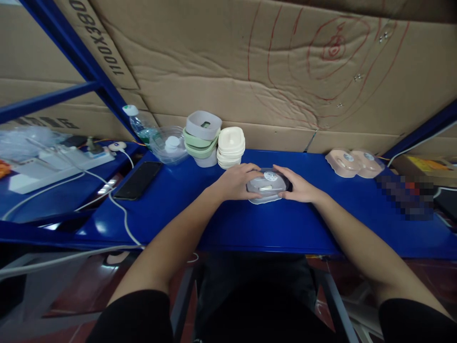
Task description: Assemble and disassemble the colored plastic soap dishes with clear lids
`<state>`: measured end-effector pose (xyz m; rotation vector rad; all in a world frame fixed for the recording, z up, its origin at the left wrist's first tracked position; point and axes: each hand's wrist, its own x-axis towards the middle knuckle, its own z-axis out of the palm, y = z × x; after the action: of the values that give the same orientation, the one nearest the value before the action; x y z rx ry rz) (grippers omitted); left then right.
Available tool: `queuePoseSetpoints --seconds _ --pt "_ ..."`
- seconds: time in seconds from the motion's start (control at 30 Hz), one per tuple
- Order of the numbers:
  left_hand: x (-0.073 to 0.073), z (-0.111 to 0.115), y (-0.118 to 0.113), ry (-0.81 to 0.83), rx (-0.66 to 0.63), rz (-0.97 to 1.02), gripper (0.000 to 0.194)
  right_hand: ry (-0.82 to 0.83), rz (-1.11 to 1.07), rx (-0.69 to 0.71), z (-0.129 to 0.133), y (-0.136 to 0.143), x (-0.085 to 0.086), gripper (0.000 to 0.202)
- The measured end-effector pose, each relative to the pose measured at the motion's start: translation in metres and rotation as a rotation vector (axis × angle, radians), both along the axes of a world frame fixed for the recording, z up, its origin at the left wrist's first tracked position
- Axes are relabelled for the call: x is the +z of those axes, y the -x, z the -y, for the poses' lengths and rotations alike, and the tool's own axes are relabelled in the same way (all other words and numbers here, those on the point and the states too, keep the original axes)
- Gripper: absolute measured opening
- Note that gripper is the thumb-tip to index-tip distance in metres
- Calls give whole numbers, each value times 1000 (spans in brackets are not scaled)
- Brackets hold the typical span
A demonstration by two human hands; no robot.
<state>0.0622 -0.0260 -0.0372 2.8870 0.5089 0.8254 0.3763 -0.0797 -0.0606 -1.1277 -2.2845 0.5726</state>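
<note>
A small grey container with a clear lid (266, 187) and a round white sticker rests on the blue table in front of me. My left hand (240, 182) grips its left side, thumb low and fingers along the top edge. On the opposite side, my right hand (299, 185) holds it between thumb and fingers. Beyond my left hand stand a stack of cream pieces (231, 145) and a stack of green and grey bowls (202, 138).
A black phone (138, 181), a clear round lid (169, 146) and a plastic bottle (140, 125) are at the left. Two pink lidded containers (354, 163) sit at the back right. White cables (124, 219) cross the left edge of the blue table (271, 233).
</note>
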Motion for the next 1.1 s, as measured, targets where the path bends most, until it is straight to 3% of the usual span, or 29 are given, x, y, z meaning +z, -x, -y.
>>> queuePoseSetpoints --seconds 0.2,0.5,1.1 --pt "-4 -2 1 59 -8 -19 86 -22 -8 49 -2 1 -1 88" --pt "-5 1 -1 98 68 -62 76 -61 30 16 2 6 8 89" --pt "-17 -9 1 219 43 -12 73 -47 35 -41 4 10 10 94"
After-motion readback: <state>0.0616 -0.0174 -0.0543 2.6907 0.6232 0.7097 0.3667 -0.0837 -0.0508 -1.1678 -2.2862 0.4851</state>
